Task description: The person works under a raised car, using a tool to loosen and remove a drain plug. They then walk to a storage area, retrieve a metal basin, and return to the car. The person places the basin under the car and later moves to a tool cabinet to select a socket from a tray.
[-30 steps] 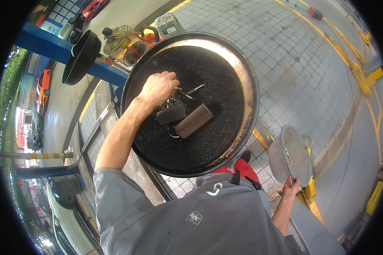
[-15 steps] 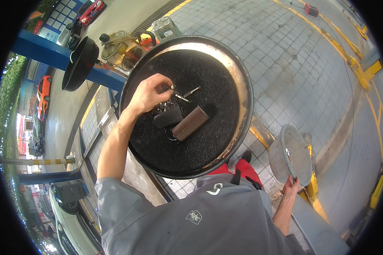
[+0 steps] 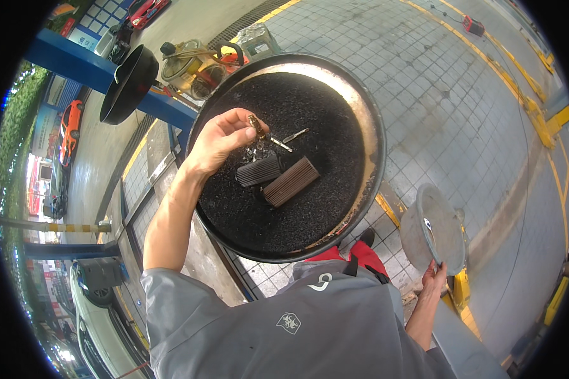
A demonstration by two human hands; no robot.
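Note:
My left hand [image 3: 222, 140] is over the large round black pan [image 3: 378, 145], its thumb and fingers pinching a short, shiny brownish metal part [image 3: 257, 126]. I cannot make out its exact kind. Below the hand, a dark pleated filter element [image 3: 259, 170] and a brown pleated filter element [image 3: 291, 182] lie side by side on the pan's black, grainy bottom. Two slim metal pieces, one of them pale [image 3: 281, 144] and one pointed [image 3: 296, 135], rest near the fingertips, beside several small shiny bits [image 3: 251, 153]. Off to the right, my right hand [image 3: 434, 275] grips the rim of a grey basin [image 3: 416, 234], which is tilted.
Beyond the pan's far left edge stand a yellowish machine with a hose [image 3: 193, 66] and a clear container [image 3: 258, 41]. A blue post [image 3: 164, 110] carries a black round dish [image 3: 129, 84]. Yellow metal parts [image 3: 461, 287] sit by the basin. Parked cars line the left.
My left hand has tilted up the metal part, which now shows more of its length between the fingers. The view has shifted slightly. My right hand still holds the basin.

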